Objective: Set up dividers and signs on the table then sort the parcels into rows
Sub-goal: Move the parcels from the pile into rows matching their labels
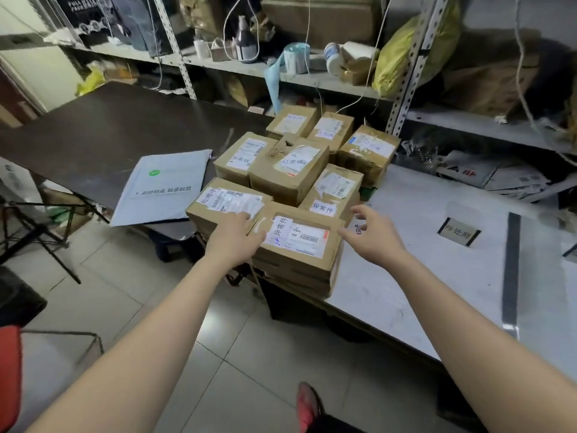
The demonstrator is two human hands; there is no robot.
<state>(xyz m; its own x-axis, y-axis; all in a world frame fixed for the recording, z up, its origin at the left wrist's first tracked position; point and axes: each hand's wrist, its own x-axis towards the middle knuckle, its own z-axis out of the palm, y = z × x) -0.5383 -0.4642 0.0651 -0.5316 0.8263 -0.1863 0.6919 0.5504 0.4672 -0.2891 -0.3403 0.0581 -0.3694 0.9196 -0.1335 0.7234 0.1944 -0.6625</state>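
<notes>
Parcels (290,173) are sitting stacked at the table (406,270) edge; left hand (232,242) is resting straight fingers (245,217) on them, right hand (373,237) is hovering open, empty; a shove could topple them.

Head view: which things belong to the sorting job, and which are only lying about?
Job: stacked parcels, grey mailer, table sign, black divider strip.
Lying about: yellow bag, dark bottle, pale roll on the shelf.
</notes>
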